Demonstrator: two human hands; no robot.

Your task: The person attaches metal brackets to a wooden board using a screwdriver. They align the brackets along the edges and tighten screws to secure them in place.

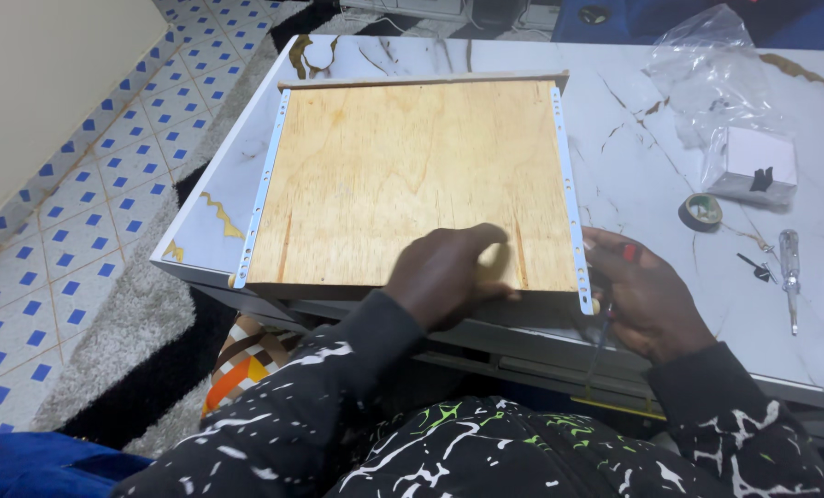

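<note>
So there's a square plywood panel (412, 175) lying flat on a white marble-look table (633, 175) with gold veins, and it looks like a drawer bottom: pale grainy wood with a white perforated metal rail (570, 194) along each of the 2 long sides. The left hand (449, 275) is pressed down on the near edge of the panel, fingers curled, not really gripping anything, just bracing it. The right hand (647, 295) is right at the near right corner, closed around a screwdriver (606, 318) with a bit of red handle showing, its dark shaft running down below the hand. Off to the right sit a crinkly clear plastic bag (707, 65), a small white box (753, 161), a roll of tape (700, 211) and a clear-handled screwdriver (788, 267).
</note>
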